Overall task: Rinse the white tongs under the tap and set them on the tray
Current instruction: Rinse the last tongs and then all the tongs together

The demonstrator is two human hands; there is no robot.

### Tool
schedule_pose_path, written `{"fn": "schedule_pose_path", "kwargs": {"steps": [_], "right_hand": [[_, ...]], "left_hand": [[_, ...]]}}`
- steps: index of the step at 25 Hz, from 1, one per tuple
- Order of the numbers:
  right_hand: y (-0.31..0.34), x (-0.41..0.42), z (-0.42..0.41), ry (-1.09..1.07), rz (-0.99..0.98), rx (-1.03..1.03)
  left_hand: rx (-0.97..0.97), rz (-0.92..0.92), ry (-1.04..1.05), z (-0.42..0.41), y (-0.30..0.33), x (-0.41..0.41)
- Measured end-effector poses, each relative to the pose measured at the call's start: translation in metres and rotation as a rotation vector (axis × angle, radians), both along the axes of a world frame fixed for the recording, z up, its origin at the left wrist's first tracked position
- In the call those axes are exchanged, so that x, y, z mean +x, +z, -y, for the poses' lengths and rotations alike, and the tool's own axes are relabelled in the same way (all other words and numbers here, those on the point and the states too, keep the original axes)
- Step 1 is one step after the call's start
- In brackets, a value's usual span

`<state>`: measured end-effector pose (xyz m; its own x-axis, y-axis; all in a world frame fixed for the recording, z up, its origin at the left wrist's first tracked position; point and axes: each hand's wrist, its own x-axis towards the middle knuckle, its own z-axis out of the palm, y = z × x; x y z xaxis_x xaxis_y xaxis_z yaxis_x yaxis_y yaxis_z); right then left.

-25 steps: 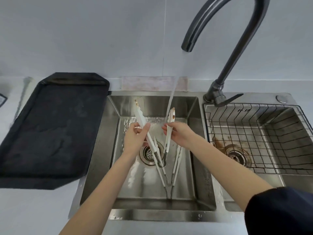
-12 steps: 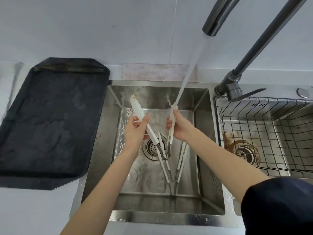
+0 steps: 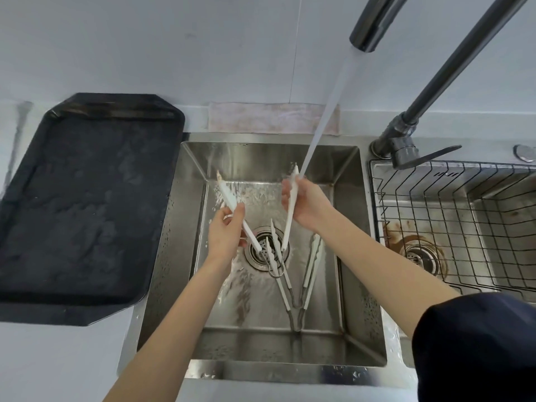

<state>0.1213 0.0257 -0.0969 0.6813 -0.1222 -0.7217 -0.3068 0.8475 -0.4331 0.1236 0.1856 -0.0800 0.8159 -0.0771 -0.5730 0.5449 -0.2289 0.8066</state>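
The white tongs (image 3: 285, 216) are held spread in a V above the left sink basin (image 3: 179, 227), hinge loop low over the drain (image 3: 261, 250) and tips raised toward the far wall. The left hand (image 3: 227, 233) is closed around the left arm of the tongs partway along its length; the right hand (image 3: 304, 207) is closed around the right arm near its tip. The two hands are apart, one to each arm. The water stream (image 3: 324, 111) runs from the tap (image 3: 368, 30) and lands on the tip of the right arm, just at the right hand's fingers. The left arm's tip shows a brownish mark and sits outside the stream. A second pair of tongs (image 3: 307, 271) lies on the basin floor near the drain, untouched. The dark tray (image 3: 87, 198) rests on the tabletop (image 3: 58, 358) to the left of the basin, wet-looking and bare of utensils. To the right, a wire basket (image 3: 464, 213) sits in the second basin. Assessment: the rinse is in progress and, by judgement, incomplete, since only one arm is under water and residue appears to remain on the other. Outstanding: wash the left arm, lift the tongs clear of the basin, carry them left and lay them on the tray. Nothing has yet been placed there.
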Motion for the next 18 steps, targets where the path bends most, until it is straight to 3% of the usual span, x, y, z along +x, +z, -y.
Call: {"fn": "schedule_pose_path", "kwargs": {"steps": [6,13,18], "right_hand": [[0.005,0.001,-0.001,0.049,-0.206,-0.133],[0.022,0.004,-0.004,0.039,0.100,0.055],[0.027,0.005,-0.008,-0.022,0.129,0.144]], "left_hand": [[0.033,-0.016,-0.046,0.002,-0.005,-0.011],[0.033,-0.156,-0.024,0.001,-0.010,-0.017],[-0.026,-0.180,-0.014,0.002,-0.010,-0.020]]}}
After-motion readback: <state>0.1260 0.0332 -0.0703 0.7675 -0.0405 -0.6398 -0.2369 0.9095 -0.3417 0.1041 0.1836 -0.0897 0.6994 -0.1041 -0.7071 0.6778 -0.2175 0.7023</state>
